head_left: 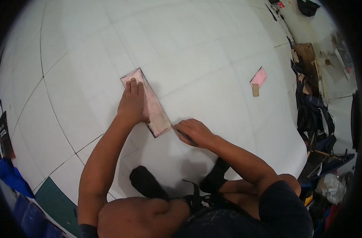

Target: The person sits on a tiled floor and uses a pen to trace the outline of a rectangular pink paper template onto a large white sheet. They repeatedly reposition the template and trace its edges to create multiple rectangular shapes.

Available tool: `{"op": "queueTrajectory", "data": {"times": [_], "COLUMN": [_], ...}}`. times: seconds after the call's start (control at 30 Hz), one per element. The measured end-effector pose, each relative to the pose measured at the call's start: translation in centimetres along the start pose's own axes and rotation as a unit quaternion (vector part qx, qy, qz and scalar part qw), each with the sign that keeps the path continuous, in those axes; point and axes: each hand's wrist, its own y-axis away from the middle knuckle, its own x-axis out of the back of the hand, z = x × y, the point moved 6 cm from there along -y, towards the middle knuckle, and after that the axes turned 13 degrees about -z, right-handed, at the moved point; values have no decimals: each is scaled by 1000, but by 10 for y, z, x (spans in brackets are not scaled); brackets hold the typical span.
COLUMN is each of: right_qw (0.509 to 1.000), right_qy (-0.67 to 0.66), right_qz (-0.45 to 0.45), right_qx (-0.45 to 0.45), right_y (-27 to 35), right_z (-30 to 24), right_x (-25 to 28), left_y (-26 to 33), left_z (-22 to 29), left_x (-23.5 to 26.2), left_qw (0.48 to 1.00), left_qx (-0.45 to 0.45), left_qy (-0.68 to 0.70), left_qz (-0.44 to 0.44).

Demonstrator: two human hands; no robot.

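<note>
A long pink rectangular board (159, 113) with dark, worn edges lies at a slant on a large white sheet (212, 51). My left hand (132, 101) rests flat on its upper left part, fingers stretched out and thumb at the board's left edge. Beside the lower right corner, my right hand (195, 133) is closed around a thin, dark, pencil-like stick (187, 138). The stick's front end is close to that corner; whether it touches the sheet I cannot tell. Faint straight lines run across the sheet around the board.
Farther right lie a small pink piece (259, 76) and a small brown piece (256, 90). Bags and boxes (306, 59) crowd the right side. A dark green board (56, 204) and a blue bag (13, 176) are at lower left. My feet in black socks (147, 182) are close below the board.
</note>
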Motion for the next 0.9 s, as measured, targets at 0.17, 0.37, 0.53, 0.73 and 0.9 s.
{"op": "queueTrajectory", "data": {"times": [0.17, 0.37, 0.53, 0.73, 0.9], "right_qw": [998, 994, 992, 968, 945], "right_qy": [-34, 7, 3, -136, -260], "right_qz": [-13, -50, 80, 159, 76], "right_qx": [-45, -98, -97, -136, -182], "right_y": [-16, -101, -164, -123, -22], "right_z": [12, 33, 55, 28, -16], "right_x": [3, 29, 60, 57, -32], "left_y": [0, 0, 1, 1, 1], "left_z": [1, -1, 6, 0, -1], "left_x": [-1, 0, 2, 1, -3], "left_qw": [1000, 1000, 999, 999, 999], "left_qx": [-3, -4, -15, -23, -9], "left_qy": [-12, 1, -5, 13, -25], "left_qz": [2, 20, 36, 36, 20]}}
